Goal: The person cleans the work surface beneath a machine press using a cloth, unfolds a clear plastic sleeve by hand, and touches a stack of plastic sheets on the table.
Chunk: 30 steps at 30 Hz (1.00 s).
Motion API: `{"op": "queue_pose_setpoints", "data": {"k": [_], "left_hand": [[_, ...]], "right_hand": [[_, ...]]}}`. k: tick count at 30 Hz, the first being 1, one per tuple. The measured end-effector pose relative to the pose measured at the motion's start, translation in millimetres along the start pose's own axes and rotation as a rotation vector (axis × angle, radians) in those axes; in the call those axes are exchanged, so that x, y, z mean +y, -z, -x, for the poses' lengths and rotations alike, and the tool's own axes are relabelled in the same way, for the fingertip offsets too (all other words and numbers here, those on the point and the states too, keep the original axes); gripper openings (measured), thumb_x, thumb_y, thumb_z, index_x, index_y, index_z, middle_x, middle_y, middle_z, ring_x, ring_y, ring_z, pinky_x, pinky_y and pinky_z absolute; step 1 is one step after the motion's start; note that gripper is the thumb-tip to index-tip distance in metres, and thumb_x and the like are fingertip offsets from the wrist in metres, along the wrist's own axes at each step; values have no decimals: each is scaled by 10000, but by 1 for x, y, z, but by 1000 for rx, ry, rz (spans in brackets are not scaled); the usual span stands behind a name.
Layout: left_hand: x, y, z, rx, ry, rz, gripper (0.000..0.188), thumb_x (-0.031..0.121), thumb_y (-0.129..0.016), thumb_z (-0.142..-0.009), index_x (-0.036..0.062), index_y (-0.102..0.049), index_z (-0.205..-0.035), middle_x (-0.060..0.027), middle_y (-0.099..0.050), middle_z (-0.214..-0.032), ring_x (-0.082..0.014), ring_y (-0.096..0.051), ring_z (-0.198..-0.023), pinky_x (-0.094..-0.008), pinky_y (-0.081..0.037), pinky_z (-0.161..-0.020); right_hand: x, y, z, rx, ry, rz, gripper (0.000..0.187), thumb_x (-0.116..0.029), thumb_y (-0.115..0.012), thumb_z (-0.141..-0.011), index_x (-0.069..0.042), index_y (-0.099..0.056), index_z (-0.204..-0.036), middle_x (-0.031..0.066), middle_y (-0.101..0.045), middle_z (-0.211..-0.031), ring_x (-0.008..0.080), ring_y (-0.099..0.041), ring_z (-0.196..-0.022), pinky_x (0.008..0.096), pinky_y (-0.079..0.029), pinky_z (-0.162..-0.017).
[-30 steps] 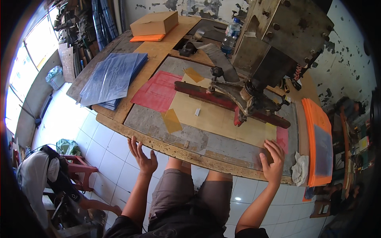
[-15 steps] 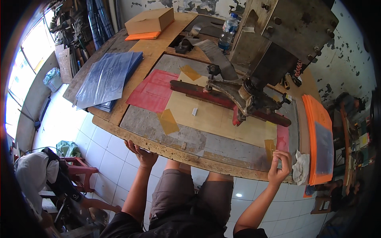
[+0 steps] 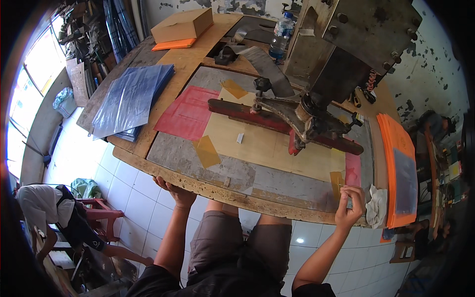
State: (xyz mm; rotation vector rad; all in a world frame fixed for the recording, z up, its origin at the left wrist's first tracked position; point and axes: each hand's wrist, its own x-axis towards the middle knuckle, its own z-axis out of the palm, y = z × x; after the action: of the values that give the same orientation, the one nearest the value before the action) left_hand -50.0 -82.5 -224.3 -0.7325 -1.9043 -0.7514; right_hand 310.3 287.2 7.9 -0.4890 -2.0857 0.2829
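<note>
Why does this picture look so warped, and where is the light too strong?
In the head view, the wide lens bows the tabletop's front edge and leaves black corners; there too, the window is blown out white, glare washes the floor tiles, and the right rim is dim.

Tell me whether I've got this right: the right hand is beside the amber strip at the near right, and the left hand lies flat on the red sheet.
Not quite: the head view shows the left hand at the table's front edge, not on the red sheet. The right hand is indeed beside the amber strip.
</note>
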Motion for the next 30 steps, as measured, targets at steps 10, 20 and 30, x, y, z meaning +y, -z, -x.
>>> {"op": "queue_pose_setpoints", "data": {"k": [10,20,30], "left_hand": [[2,0,-2,-7,3,-7,1349,415,-849,-923,194,159,-1793,-232,99,-1865,-517,40,-1711,-718,-55,-1344],[-2,-3,3,-10,10,2,1392,401,-872,-902,197,185,-1785,-255,63,-1858,-515,38,-1708,-731,-18,-1338],[-2,-1,2,-1,27,41,1408,424,-893,-887,195,165,-1787,-255,51,-1850,-519,36,-1704,-743,-31,-1330]], "right_hand": [[-1,-1,-1,7,-10,-6,170,-82,-676,-1032,37,-710,-915,147,-746,-925,318,-737,-908,420,-580,-863],[2,-1,2,17,-55,-11,114,-66,-719,-990,13,-730,-908,115,-761,-943,313,-744,-937,424,-576,-877],[-3,-1,-1,6,-41,5,86,-49,-736,-967,15,-735,-910,116,-764,-951,314,-741,-928,406,-578,-850]]}}
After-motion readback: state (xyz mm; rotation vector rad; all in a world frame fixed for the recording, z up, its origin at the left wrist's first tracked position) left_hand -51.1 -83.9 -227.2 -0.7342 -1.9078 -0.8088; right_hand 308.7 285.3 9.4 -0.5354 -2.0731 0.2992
